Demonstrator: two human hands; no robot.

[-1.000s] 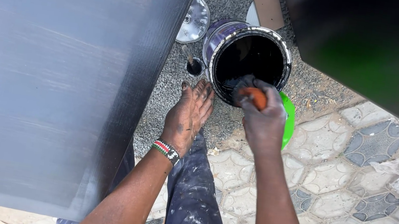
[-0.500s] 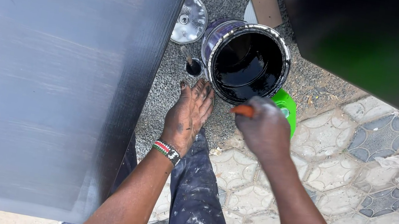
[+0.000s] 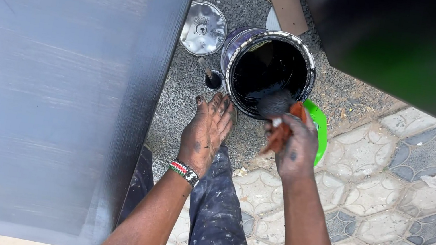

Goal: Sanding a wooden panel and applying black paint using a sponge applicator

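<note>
Paint-flecked trousers point(image 3: 218, 220) fill the foreground, the person's knee drawn up between the two arms. Resting on that knee is the left hand point(image 3: 203, 133), fingers lying flat and loosely spread, holding nothing — it sits where it sat a second ago, a beaded wristband point(image 3: 184, 170) at the wrist.

The right hand point(image 3: 296, 146) is what has changed. Half a second back it hung closed near the can's rim with only a stub of orange showing; now the wrist has turned and the whole brush point(image 3: 282, 118) is on view — orange handle wrapped firmly in the curled fingers, black-loaded bristles tipped against the near lip of the paint can point(image 3: 269, 69). To my eye that reads as a brush freshly charged and being wiped on the rim rather than dipped.

Just behind the hand a green plastic piece point(image 3: 318, 129) pokes out. The can stands on gravel, full of glossy black paint, with its silver lid point(image 3: 203, 28) lying just to the left and a small round cap point(image 3: 213, 80) between them. Along the left runs a large board point(image 3: 50, 86), coated dark grey with streaky strokes. Farther off lie a strip of cardboard point(image 3: 285, 3) and a dark panel point(image 3: 413, 48).
</note>
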